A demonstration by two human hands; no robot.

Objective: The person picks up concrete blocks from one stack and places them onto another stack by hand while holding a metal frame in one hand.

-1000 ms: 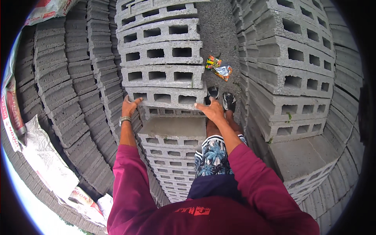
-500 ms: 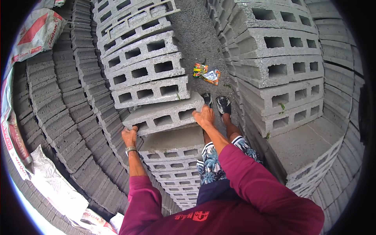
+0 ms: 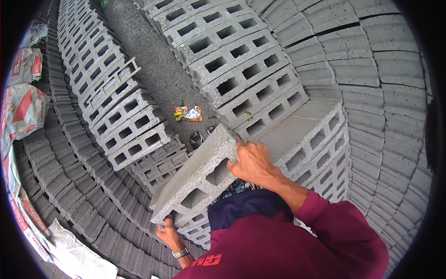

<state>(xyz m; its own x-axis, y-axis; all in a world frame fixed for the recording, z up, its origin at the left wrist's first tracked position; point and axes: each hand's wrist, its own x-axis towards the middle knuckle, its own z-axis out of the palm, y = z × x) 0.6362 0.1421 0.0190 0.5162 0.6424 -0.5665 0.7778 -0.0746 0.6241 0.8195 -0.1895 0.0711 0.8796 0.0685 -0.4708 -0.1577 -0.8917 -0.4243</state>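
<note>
Between my two hands is a grey hollow concrete block, held clear in front of my body and slanted, its right end higher and its cored side facing me. My right hand grips the upper right end, thumb by the end core and fingers over the outer edge. Down at the lower left end, my left hand is closed on the block's corner, with a finger or thumb at the core opening there. Part of a stack of similar blocks shows below it. The held block hides most of my legs.
A long row of blocks stands on the left, and another row on the right. Beside my right arm is a lower stack with a flat top. A colourful wrapper lies on the gravel aisle near my shoe. Printed sacks line the far left.
The block has come up off the stack and swung to the right, tilting with its right end raised. Both hands moved with it, and my view has turned to the right.
</note>
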